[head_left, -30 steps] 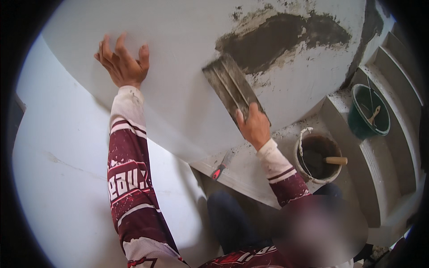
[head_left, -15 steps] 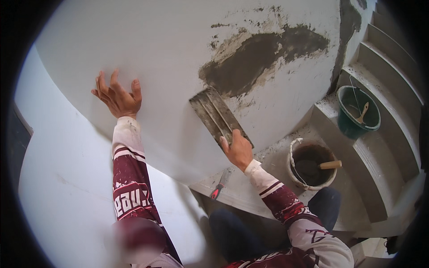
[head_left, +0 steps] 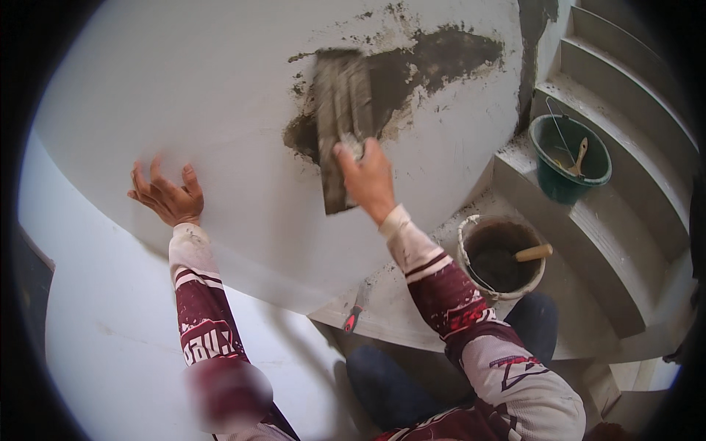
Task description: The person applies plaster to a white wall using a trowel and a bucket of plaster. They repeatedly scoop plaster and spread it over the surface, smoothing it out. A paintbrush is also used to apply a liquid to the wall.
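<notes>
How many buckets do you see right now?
2: a green bucket on the stairs at the right, with a brush inside, and a pale-rimmed bucket below it in the picture, holding dark mix. Others could be hidden.

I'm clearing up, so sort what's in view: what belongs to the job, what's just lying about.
Belongs to the job:
- Trowel, in the right hand
- Dark grey patch, partly behind the trowel
- Bucket of dark mix, probably

Apparently just lying about:
- Red-handled tool
- Green bucket and the brush in it
</notes>
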Motion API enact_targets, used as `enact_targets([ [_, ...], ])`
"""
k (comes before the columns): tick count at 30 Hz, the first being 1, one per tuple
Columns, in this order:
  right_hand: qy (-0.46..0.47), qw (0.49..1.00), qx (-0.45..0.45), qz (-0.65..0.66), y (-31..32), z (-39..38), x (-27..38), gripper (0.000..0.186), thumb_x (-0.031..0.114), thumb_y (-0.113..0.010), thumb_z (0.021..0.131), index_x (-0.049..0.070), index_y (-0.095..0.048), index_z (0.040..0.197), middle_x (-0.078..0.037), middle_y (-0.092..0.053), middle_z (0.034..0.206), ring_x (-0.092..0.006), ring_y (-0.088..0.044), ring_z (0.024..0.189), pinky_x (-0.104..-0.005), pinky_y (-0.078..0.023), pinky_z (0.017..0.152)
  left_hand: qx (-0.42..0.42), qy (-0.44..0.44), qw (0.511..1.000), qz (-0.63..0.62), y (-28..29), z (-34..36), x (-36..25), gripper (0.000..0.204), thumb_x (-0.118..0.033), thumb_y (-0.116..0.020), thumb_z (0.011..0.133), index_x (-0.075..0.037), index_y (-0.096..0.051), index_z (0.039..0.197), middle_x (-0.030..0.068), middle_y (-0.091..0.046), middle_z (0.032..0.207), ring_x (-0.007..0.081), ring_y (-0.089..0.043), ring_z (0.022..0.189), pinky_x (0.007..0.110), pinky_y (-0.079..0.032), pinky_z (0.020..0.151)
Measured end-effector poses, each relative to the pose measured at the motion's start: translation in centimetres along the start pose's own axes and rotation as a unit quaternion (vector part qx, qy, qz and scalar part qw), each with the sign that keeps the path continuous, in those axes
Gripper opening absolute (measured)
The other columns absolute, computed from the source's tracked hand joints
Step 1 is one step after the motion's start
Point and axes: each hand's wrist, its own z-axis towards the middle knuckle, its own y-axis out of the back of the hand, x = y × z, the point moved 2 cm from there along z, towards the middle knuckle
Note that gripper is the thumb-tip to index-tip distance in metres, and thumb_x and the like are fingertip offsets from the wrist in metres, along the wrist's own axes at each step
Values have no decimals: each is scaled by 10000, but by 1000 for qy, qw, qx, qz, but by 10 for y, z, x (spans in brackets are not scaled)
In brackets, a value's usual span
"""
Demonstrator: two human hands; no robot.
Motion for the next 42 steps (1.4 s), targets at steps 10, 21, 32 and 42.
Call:
enact_targets([
  [10,-86,995,-36,29,60,-41,-82,377,348,-651,914,-8,-548,844,-142,-622,740,-205,-589,661,-351,-468,623,-1,-6,1000,12,2,7,-4,548,-448,-514,927,-138,-389,1361,166,-286,1452,358,-228,1400,651,-59,1131],
  [21,12,999,-5,-32,23,-21,-30,386,349,-670,892,-16,-550,853,-183,-600,665,-288,-600,588,-377,-466,568,4,-4,1000,13,5,6,-6,538,-423,-519,926,-138,-394,1365,171,-297,1450,349,-226,1403,641,-63,1135],
  [32,-16,994,-105,-34,90,91,-53,435,381,-668,894,-40,-555,893,-235,-614,750,-399,-617,721,-450,-487,652,-10,-13,1000,-1,-1,5,-3,521,-472,-474,940,-173,-401,1359,137,-296,1455,352,-231,1400,628,-53,1139],
  [42,100,966,-156,-179,119,145,-85,482,415,-648,883,-59,-571,921,-274,-655,850,-421,-659,753,-462,-511,642,-3,-26,1000,-7,-4,6,-6,513,-458,-470,946,-168,-391,1362,143,-283,1467,342,-224,1408,617,-24,1141],
])
